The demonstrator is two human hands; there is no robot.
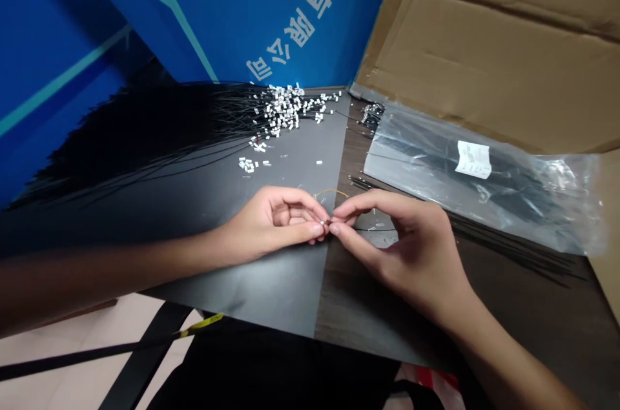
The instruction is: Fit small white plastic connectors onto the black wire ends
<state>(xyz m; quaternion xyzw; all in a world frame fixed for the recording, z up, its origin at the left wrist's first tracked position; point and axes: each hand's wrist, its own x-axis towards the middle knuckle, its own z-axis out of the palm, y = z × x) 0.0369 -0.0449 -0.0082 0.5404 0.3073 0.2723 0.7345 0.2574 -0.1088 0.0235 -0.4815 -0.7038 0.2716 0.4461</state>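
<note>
My left hand point(281, 219) and my right hand point(397, 242) meet fingertip to fingertip over the middle of the black mat point(242, 281). Both pinch a tiny white connector point(325, 223) between thumb and forefinger. A thin wire point(332, 192) loops away just behind the fingertips. Behind my left hand lies a big fan of black wires point(145, 132) whose ends carry small white connectors point(285, 110). A few loose white connectors point(248, 164) lie on the mat in front of that pile.
A clear plastic bag point(484, 171) of black wires with a white label lies on the dark wooden table point(533, 319) at right. Blue printed board point(217, 10) stands behind at left, brown cardboard point(484, 42) at right. Black straps hang below the table's front edge.
</note>
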